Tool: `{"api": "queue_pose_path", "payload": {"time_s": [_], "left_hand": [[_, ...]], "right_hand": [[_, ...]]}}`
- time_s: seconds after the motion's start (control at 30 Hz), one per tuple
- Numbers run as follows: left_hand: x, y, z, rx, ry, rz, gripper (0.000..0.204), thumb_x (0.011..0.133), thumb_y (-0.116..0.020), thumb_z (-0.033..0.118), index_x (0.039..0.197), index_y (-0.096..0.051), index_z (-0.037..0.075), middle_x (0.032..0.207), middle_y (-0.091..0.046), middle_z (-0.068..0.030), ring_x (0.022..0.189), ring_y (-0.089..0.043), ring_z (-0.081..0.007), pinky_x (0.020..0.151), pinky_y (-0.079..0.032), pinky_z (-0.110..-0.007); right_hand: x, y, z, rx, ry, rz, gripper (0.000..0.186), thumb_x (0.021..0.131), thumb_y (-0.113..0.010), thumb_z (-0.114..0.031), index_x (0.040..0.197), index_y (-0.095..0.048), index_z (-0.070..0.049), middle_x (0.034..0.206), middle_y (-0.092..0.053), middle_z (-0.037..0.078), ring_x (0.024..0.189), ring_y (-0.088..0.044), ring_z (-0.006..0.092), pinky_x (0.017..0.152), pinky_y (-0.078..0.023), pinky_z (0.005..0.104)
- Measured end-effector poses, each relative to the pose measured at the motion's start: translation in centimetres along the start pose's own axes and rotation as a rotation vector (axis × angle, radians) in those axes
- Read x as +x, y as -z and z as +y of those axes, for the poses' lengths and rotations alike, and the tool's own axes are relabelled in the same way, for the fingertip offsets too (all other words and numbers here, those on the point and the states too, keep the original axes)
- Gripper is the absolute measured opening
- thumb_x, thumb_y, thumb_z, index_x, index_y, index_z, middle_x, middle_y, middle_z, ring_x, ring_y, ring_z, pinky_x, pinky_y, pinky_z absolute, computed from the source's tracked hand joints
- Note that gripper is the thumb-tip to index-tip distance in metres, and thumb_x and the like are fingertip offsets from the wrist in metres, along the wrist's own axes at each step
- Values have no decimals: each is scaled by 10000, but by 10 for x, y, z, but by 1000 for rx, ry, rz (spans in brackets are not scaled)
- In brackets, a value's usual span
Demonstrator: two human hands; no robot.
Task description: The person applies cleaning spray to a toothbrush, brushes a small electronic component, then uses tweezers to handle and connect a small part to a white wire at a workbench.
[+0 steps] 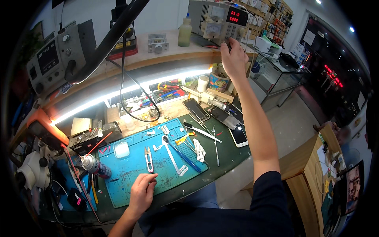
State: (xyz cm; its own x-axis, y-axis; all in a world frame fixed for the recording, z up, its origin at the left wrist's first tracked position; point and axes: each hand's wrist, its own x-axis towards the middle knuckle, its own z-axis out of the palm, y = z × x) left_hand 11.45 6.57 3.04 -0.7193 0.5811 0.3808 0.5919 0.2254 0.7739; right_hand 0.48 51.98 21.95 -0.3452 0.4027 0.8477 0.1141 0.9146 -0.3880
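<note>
My right arm stretches up to the shelf. My right hand (234, 57) is at the lower front of a bench power supply (216, 23) with a red lit display, its fingers closed at what looks like a knob; the hand partly hides it. My left hand (141, 193) rests over the near edge of a blue repair mat (130, 170), fingers curled together with nothing visible in them. Just beyond it lie small spring snips (149, 160). Further right on the mat are a blue-handled tool (183, 155), a slim pale strip (171, 156) and orange-handled tweezers (184, 138).
On the left stand a spray can (96, 166) with a red straw and an orange multimeter (47, 128). A clear small box (121, 150) sits on the mat. Phones (238, 136), a brush (202, 132) and a crumpled tissue (199, 150) lie right. A black cable (123, 79) hangs overhead.
</note>
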Motion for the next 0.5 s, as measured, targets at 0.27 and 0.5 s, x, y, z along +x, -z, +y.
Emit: {"api": "queue_pose_path", "payload": {"time_s": [0.27,0.5], "left_hand": [[-2,3,-1,28,-30,31,231,873,-658,-98,1073,-693,13,968,-645,-123,840,-650,-239,727,-531,-323],[0,0,-4,-9,-65,45,136,907,-656,-77,1013,-683,2,941,-637,-132,805,-658,-262,692,-549,-337]], "right_hand": [[-42,12,21,159,29,147,403,912,-670,-263,1238,-591,-41,1142,-678,140,1079,-653,307,938,-496,415],[-139,95,201,-459,-141,25,247,896,-634,-106,1139,-611,-68,1038,-659,151,952,-670,365,805,-543,453]]}}
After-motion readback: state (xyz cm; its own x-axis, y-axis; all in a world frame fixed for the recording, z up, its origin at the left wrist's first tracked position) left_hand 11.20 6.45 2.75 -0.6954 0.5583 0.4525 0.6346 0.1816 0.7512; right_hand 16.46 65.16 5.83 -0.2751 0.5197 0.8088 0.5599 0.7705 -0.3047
